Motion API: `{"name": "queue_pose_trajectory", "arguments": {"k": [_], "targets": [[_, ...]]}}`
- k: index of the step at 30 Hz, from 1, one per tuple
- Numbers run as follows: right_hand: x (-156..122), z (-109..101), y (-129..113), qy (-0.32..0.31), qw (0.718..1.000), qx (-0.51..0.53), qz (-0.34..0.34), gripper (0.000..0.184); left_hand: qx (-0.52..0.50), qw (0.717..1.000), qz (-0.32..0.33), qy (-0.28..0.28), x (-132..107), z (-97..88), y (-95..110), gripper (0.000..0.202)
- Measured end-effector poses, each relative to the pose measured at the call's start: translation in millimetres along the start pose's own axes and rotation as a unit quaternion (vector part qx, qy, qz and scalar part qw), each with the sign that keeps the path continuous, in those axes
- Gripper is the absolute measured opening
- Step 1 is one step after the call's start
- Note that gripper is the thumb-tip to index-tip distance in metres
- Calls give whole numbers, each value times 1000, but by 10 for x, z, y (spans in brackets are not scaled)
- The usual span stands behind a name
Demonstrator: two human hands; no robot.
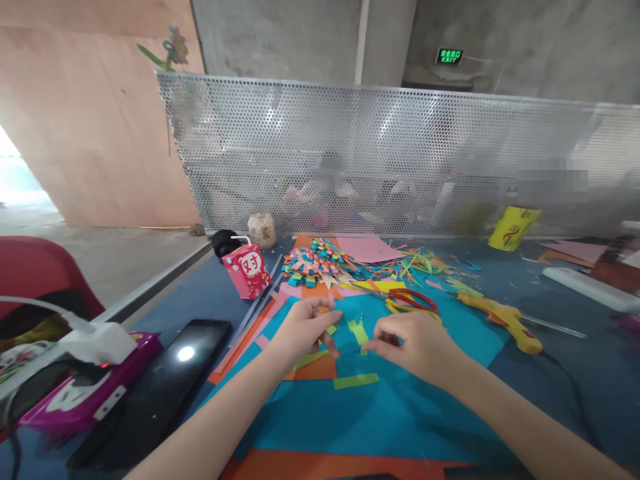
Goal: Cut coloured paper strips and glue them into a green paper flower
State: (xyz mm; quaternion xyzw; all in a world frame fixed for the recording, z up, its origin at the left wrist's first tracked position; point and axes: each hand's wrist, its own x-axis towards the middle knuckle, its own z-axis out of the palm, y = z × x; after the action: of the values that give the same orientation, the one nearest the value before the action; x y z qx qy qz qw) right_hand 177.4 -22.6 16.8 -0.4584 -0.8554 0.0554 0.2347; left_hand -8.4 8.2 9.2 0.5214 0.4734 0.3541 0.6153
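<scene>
My right hand (413,340) has thumb and forefinger pinched on a small piece of green paper (364,349), low over a blue paper sheet (395,420). Just past those fingertips lies a cut green paper piece (359,331). My left hand (307,327) is over the sheet's left part with its fingers apart. A little green bit (331,329) shows between them; whether they touch it I cannot tell. Closer to me is a flat green strip (356,381). Beyond my right hand are red-and-yellow scissors (413,301).
Fringed paper flowers (313,263) and shredded strips (423,263) lie behind the hands. A yellow glue gun (503,320) with a cord is at right. On the left are a drink carton (247,270), a phone (155,393) and a purple power strip (95,393). A perforated metal screen (280,147) stands behind.
</scene>
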Motion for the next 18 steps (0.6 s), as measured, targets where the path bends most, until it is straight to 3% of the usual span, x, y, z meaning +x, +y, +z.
{"name": "queue_pose_trajectory", "arguments": {"k": [8, 14, 18], "targets": [[1, 17, 16, -63, 995, 43, 61, 42, 22, 1000, -7, 3, -11, 12, 18, 23], [21, 61, 43, -69, 991, 71, 93, 41, 8, 1000, 10, -20, -6, 6, -12, 26], [40, 89, 44, -53, 992, 32, 110, 44, 16, 999, 23, -40, -14, 14, -36, 29]]}}
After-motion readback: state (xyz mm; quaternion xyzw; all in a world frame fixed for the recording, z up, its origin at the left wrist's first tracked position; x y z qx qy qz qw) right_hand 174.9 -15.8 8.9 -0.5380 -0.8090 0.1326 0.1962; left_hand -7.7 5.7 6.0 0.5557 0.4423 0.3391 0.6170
